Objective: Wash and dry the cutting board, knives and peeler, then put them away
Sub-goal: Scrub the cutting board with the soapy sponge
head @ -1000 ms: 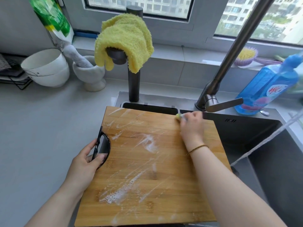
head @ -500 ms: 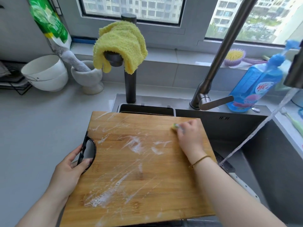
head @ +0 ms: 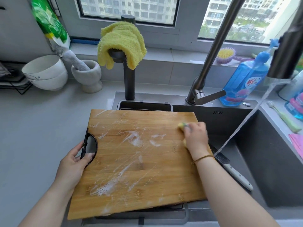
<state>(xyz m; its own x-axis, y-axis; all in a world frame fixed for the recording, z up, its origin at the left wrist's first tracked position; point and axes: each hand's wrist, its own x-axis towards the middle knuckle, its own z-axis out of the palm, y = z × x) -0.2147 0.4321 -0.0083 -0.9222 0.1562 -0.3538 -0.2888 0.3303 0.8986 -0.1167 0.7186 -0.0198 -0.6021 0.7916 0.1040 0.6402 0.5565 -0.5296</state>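
Sink: dark basin set in a grey counter; water streams slantwise from the tap head at upper right into it.
Board: wooden, lying across the sink's left part, streaked with suds, handle cut-out at its left edge.
Left hand: closed on the board's handle, fingertips showing through the cut-out.
Right hand: clenched on a yellow sponge, pressing it to the board's far right part.
Knife: white-handled, in the basin just right of the board, blade partly hidden beneath the wrist.

Bare forearms — thin brown bracelet, right wrist.
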